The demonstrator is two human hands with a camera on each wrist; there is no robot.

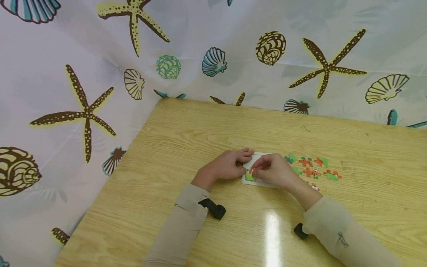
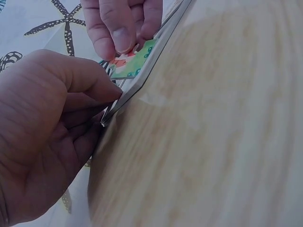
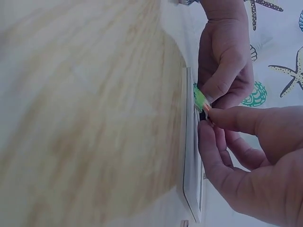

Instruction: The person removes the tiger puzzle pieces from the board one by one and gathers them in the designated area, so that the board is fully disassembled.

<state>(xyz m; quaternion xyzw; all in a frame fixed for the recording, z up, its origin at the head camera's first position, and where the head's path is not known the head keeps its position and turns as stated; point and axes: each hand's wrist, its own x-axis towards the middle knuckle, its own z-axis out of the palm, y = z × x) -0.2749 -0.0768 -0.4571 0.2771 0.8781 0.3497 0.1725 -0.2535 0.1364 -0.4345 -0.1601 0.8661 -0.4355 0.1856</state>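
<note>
A white puzzle tray (image 1: 244, 181) lies on the table, partly hidden under both hands. My left hand (image 1: 230, 165) holds its left side, the thumb on the rim and the fingers along the outer edge in the left wrist view. In the tray's near left corner is a green puzzle piece (image 1: 249, 177). My right hand (image 1: 277, 170) reaches over the tray and pinches an orange-and-white puzzle piece (image 1: 251, 171) between thumb and index finger. That piece is right at the green one, its lower part hidden by the fingertips (image 3: 215, 117).
Right of the tray lie several loose orange and green puzzle pieces (image 1: 308, 172), one partly behind my right forearm. The wood-grain table (image 1: 173, 148) meets a white cloth (image 1: 233, 22) printed with shells and starfish at the back and left.
</note>
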